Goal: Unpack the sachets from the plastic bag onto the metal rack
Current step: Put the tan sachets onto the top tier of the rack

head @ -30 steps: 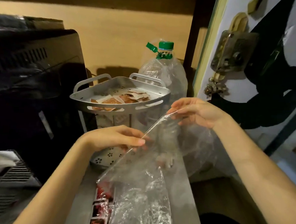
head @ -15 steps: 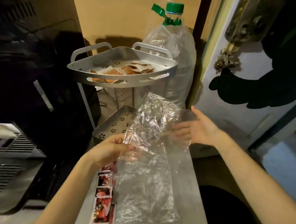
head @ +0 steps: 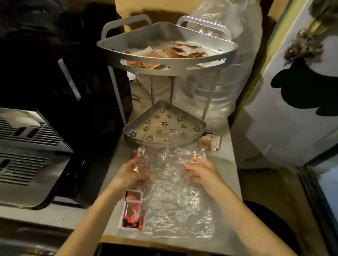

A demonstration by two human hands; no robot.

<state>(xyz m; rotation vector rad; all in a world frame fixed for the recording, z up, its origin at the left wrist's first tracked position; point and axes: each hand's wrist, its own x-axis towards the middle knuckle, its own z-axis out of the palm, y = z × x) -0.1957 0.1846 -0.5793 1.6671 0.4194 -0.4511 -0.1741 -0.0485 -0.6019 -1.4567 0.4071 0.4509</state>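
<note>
A crumpled clear plastic bag lies flat on the grey counter, its far edge reaching the lower shelf of the two-tier metal rack. My left hand and my right hand press on the bag's upper corners, fingers partly under the film. Several orange sachets lie on the rack's top shelf. A strip of red sachets sits beside the bag's left edge. A few more sachets rest on the counter at the rack's right.
A large clear water bottle stands behind the rack on the right. A black appliance and a vented metal unit fill the left. A white door bounds the right side. The counter edge is near me.
The bag was held up in the air between both hands; it now lies spread flat on the counter with both hands lowered onto it. The view has tilted downward.
</note>
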